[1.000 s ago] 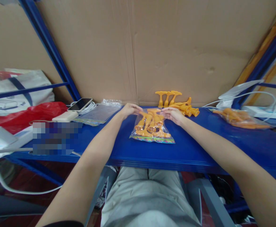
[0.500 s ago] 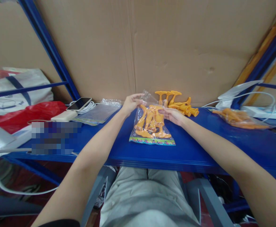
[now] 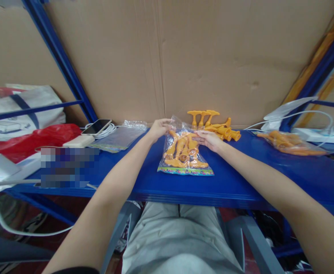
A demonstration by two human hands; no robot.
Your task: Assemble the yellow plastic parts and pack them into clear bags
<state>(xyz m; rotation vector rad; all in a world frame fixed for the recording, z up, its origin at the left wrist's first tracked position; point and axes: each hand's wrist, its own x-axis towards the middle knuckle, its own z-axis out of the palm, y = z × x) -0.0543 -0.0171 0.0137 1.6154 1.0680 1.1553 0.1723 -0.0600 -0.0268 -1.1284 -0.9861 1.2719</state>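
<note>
A clear plastic bag [image 3: 184,152] with a coloured bottom strip stands tilted on the blue shelf [image 3: 241,179]. It is filled with several orange plastic parts. My left hand [image 3: 159,128] pinches the bag's top left corner. My right hand [image 3: 209,139] holds the top right edge. Just behind the bag lies a loose pile of orange parts [image 3: 215,123] against the cardboard wall.
To the left lie a stack of empty clear bags [image 3: 121,135], a phone [image 3: 96,126] with white cable, a power bank [image 3: 79,141] and a red bag [image 3: 32,139]. A second filled bag [image 3: 289,142] and white cables sit at the right. Blue rack posts flank both sides.
The bag lay flat a second ago; both hands lifted its top edge, then lowered it slightly. It now stands tilted with the mouth raised.
</note>
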